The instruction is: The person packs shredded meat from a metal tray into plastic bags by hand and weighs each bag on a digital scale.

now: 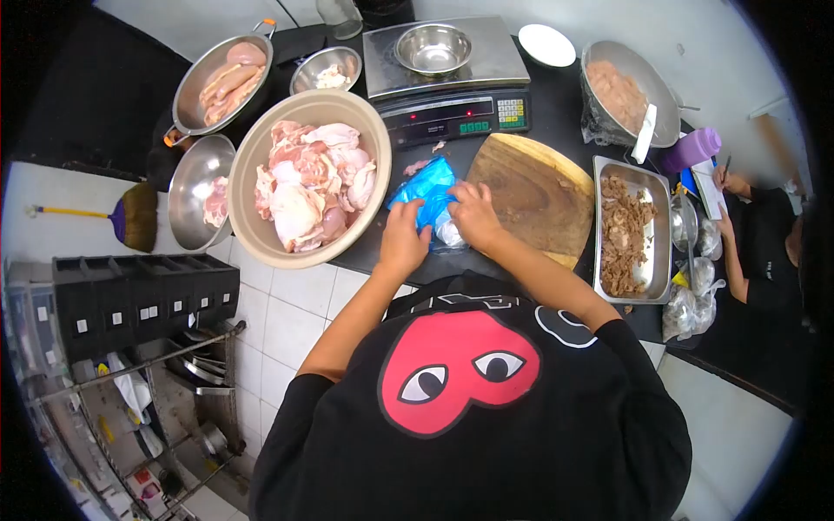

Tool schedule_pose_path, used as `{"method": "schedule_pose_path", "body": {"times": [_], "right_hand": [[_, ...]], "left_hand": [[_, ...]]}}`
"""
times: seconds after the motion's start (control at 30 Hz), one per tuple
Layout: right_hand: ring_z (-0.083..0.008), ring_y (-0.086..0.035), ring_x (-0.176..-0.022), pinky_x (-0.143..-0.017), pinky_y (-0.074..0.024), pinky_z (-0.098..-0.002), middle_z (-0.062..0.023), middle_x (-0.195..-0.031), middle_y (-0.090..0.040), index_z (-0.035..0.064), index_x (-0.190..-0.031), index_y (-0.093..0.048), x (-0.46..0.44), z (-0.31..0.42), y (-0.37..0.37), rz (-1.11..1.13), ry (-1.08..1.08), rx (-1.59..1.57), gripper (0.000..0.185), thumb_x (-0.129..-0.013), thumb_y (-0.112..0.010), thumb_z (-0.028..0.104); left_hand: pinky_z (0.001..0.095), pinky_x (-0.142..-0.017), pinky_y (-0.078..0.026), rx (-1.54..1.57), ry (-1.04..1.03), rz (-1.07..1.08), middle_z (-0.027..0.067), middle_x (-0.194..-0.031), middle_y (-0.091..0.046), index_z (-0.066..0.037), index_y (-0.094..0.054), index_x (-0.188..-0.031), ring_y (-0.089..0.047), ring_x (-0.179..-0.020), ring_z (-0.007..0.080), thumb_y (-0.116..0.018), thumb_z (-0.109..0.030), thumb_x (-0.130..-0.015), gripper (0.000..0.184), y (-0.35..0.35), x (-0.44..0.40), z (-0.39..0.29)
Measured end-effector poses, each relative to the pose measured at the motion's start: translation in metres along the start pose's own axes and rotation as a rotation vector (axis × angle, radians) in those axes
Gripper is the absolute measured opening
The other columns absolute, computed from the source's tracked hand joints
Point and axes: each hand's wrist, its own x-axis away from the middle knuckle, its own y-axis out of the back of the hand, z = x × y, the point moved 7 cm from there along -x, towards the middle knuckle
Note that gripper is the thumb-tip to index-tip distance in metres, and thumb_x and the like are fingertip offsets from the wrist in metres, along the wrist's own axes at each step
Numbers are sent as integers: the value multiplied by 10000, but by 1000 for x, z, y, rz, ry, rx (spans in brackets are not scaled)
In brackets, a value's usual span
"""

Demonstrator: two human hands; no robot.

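A crumpled blue plastic bag (427, 184) lies on the dark counter in front of the scale. My left hand (406, 236) grips its near left side with curled fingers. On the other side, my right hand (473, 214) has its fingers bent onto the bag's right edge. Between the hands shows a shiny, whitish bundle (448, 233); its contents cannot be made out. Just right of my right hand sits a wooden cutting board (534, 195). A big beige bowl (246, 233) of raw chicken pieces (313, 187) stands to the left.
Behind the bag is a digital scale (460, 115) bearing a steel bowl (433, 49). A steel tray (658, 260) of shredded brown meat stands at right, near a colander (669, 113) of raw meat. Another person (769, 234) writes at far right. Shelves (148, 304) stand at left.
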Motion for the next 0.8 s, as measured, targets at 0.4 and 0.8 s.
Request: {"method": "schedule_pose_path", "body": {"times": [0.4,0.8], "right_hand": [[-293,-404,-1181,-934,-288,-530,-94,-1191,-511,103,-838,-648,18,20,31,-188,68,-132,170,-702,-621,201],[-53,-498,-539,-464,-382,-205,1,-634,-566,76,-729,-532,43,-64,132,-425,-481,-1344,163,-807,-663,135]], "left_hand": [[455,-818,-378,-194,-33,301,114,-1088,-552,-102,-443,-1200,-494,-1027,307,-757,-250,-636,663,-47,12,-16],[401,-882,-431,757,-21,326,151,-1141,-525,-114,-241,-1369,-514,-1054,234,-787,-227,-654,907,-19,-7,-95]]}}
